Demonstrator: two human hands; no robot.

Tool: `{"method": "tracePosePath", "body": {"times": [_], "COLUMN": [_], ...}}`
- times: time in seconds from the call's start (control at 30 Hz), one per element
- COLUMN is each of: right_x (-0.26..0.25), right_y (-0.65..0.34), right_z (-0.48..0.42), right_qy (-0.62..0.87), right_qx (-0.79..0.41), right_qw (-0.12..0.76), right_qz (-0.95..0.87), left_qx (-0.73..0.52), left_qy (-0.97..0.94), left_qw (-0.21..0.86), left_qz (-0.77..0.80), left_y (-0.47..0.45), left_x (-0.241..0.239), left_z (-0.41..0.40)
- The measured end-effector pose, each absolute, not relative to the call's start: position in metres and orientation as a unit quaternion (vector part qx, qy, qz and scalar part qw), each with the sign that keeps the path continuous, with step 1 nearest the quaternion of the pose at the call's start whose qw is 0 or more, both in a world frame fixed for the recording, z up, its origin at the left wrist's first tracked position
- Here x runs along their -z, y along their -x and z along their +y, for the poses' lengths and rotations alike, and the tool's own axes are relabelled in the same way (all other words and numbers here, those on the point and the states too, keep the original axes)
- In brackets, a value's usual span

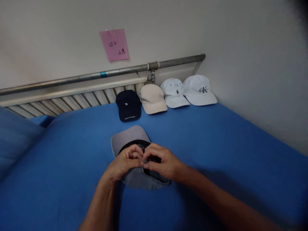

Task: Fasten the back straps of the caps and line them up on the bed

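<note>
A grey cap (131, 136) lies upside down on the blue bed sheet (72, 154), its brim pointing away from me and its dark inner band showing. My left hand (124, 163) and my right hand (161, 163) meet over the cap's rear edge. The fingertips of both hands pinch the cap's back strap between them. The strap itself is mostly hidden under my fingers.
Several caps stand in a row against the wall at the head of the bed: a navy cap (128, 105), a beige cap (152, 98), a pale blue cap (173, 93) and a white cap (199, 90). A metal pipe (96, 76) and a pink note (114, 44) are behind them.
</note>
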State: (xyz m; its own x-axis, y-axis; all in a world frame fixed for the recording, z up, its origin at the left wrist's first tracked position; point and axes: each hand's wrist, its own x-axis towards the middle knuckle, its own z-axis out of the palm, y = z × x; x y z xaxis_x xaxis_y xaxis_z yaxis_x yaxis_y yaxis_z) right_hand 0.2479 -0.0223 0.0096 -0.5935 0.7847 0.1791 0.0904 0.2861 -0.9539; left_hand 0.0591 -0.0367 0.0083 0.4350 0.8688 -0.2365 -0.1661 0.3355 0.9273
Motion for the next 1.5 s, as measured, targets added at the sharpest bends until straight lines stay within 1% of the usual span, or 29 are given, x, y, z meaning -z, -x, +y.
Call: {"method": "tracePosePath", "body": {"times": [0.2, 0.3, 0.47, 0.63, 0.8, 0.9, 1.03, 1.17, 1.5], "right_x": [-0.011, -0.013, -0.013, -0.009, -0.008, -0.007, -0.006, -0.004, -0.012], "right_y": [-0.250, -0.253, -0.254, -0.253, -0.256, -0.258, -0.257, -0.255, -0.250], "right_z": [-0.024, -0.026, -0.024, -0.021, -0.021, -0.022, -0.022, -0.021, -0.027], "right_qy": [0.305, 0.310, 0.304, 0.289, 0.230, 0.215, 0.217, 0.250, 0.324], "right_qx": [-0.690, -0.696, -0.709, -0.735, -0.775, -0.773, -0.773, -0.754, -0.696], "right_qw": [0.321, 0.325, 0.346, 0.369, 0.353, 0.352, 0.347, 0.344, 0.373], "right_qz": [-0.573, -0.560, -0.533, -0.490, -0.470, -0.482, -0.485, -0.501, -0.520], "left_qx": [-0.360, -0.353, -0.282, -0.306, -0.332, -0.345, -0.356, -0.348, -0.348], "left_qy": [-0.458, -0.474, -0.520, -0.479, -0.465, -0.463, -0.461, -0.466, -0.449], "left_qw": [0.709, 0.691, 0.685, 0.693, 0.704, 0.715, 0.709, 0.705, 0.713], "left_qz": [0.399, 0.416, 0.425, 0.443, 0.421, 0.393, 0.398, 0.406, 0.410], "left_y": [-0.058, -0.053, -0.047, -0.048, -0.048, -0.049, -0.052, -0.053, -0.054], "left_x": [-0.010, -0.012, -0.013, -0.010, -0.009, -0.011, -0.015, -0.017, -0.014], "left_z": [-0.039, -0.042, -0.043, -0.041, -0.042, -0.043, -0.044, -0.043, -0.043]}}
